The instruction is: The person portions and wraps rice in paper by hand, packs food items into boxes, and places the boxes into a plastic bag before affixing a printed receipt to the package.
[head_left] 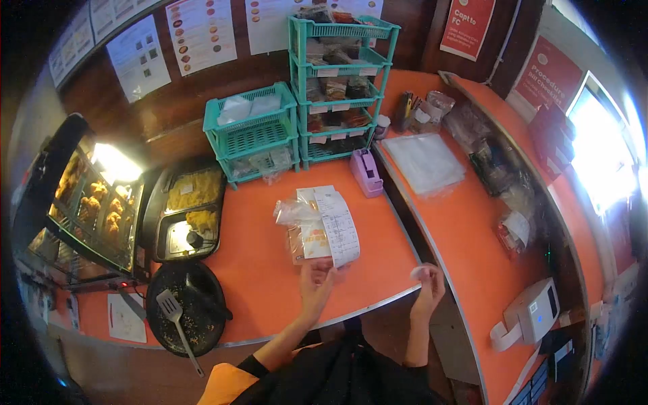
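Note:
My left hand (316,287) is closed at the lower edge of a long printed receipt (339,229), its fingers pinching the paper's end. The receipt lies over a clear plastic bag (291,213) that holds a paper packet with orange print (315,237). Off to the right, past the counter's front edge, my right hand (430,291) pinches a small white piece (418,273), too small to identify. Behind the bag stands a purple tape dispenser (366,173).
A black pan (185,297) with a slotted spatula (170,307) lies left, near trays of fried food (196,192) and a lit food warmer (94,209). Green racks (251,138) stand behind. Plastic bags (425,162) and a white receipt printer (533,310) are on the right counter.

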`<state>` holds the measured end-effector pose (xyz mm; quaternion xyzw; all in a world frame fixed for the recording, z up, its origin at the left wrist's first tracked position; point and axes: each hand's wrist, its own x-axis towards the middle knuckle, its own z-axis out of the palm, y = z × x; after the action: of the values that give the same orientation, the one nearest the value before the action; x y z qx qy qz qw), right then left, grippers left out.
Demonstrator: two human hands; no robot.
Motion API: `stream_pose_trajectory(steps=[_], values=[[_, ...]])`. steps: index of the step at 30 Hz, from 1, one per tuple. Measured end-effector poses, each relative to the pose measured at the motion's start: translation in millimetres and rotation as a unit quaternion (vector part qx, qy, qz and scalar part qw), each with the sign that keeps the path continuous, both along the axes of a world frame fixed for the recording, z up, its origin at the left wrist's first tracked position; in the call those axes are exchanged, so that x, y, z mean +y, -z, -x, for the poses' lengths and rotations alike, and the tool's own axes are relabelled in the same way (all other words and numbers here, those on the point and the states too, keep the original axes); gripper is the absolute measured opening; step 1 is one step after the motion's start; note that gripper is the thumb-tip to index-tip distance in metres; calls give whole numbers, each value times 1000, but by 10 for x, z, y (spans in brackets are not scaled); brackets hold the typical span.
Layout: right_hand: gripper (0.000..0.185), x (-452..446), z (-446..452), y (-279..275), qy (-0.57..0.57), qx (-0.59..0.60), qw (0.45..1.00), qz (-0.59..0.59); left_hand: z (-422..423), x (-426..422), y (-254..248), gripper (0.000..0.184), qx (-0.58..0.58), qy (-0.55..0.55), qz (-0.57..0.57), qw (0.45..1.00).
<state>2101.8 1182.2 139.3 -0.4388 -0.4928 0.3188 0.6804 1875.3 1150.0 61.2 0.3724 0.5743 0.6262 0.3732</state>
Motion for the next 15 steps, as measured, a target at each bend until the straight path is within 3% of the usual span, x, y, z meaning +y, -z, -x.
stream_pose_trajectory(steps=[2,6,8,13,15], values=[[13,110,-3,157,-39,12,997,62,29,173,85,38,31,-19,-3,999],[15,357,95,328,-79,-2,995,63,-122,298,-164,43,104,-63,-2,993],[13,486,136,356,-144,27,987,68,-111,331,1,42,121,-68,-26,990],[10,692,247,538,-160,18,982,102,-2,331,325,36,93,-64,-44,993],[10,715,254,815,-196,-22,975,108,41,345,430,32,199,-78,-85,973]])
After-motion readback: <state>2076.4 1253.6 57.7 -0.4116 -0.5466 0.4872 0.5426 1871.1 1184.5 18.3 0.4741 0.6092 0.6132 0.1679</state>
